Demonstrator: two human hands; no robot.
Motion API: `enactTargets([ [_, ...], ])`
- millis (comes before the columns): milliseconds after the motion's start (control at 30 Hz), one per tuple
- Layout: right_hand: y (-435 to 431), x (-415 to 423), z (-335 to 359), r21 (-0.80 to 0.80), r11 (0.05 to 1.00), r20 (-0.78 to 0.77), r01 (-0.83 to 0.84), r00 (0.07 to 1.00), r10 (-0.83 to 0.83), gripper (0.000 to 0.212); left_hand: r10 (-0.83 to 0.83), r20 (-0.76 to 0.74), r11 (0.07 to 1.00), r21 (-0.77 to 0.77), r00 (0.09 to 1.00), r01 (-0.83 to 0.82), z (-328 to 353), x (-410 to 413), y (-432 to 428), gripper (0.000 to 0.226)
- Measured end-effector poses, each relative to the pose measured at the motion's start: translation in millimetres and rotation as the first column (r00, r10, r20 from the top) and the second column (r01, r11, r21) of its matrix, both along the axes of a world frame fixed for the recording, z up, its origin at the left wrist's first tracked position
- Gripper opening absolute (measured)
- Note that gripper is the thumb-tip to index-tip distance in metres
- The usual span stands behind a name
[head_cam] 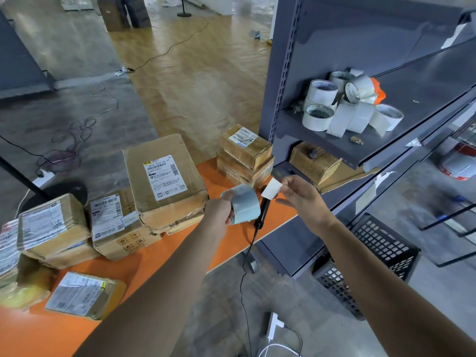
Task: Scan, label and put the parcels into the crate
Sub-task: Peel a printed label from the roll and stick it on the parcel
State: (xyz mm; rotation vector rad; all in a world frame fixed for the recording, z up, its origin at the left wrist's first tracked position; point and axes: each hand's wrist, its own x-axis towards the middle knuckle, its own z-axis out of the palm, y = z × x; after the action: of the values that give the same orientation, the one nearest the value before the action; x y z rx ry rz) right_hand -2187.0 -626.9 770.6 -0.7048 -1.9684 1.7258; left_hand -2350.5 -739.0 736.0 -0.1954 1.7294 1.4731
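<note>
- Far left: parcels (pixel 51 228) heaped on the orange table (pixel 154 266), one near the front edge; easy to knock down to the floor (pixel 219 292) with a careless sweep
- Middle: large parcel (pixel 164 181) on top of others, carrying a printed sheet; risk of covering its barcode with the new sticker
- Next, left hand (pixel 221 210) curled around the label roll (pixel 246 203), held above the table; may unwind or fall with a loosened grip
- Just under the roll: scanner (pixel 264 208) lying on the table, cable (pixel 248 252) hanging over the edge; liable to be dragged off by a snag
- White label (pixel 271 188) pinched between thumb and fingertips of the right hand (pixel 301 194); likely to fold on itself or cling to the fingers
- Low right: black crate (pixel 386 248) on the floor beside the shelf (pixel 360 150), well apart from the parcels; a long reach, with danger of a dropped box
</note>
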Motion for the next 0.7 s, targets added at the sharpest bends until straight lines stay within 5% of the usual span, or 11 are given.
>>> enactTargets([
  [267,2.8,-28.2,-29.9,-0.421,0.907,0.129,0.0,0.99,0.06,0.017,-0.005,0.128,0.994,0.111,0.992,-0.01,-31.7,5.1,6.5,0.018],
  [467,4.3,-57.9,-44.7,-0.388,0.904,0.268,0.18,0.96,-0.076,0.016,-0.043,0.094,0.988,0.155,0.995,0.028,-66.9,-0.8,9.8,0.005],
  [700,12.6,-90.1,-76.4,-0.349,0.902,0.371,0.253,0.921,-0.115,0.005,-0.043,0.003,0.994,0.097,0.999,0.042,-98.7,-13.1,17.3,0.045],
])
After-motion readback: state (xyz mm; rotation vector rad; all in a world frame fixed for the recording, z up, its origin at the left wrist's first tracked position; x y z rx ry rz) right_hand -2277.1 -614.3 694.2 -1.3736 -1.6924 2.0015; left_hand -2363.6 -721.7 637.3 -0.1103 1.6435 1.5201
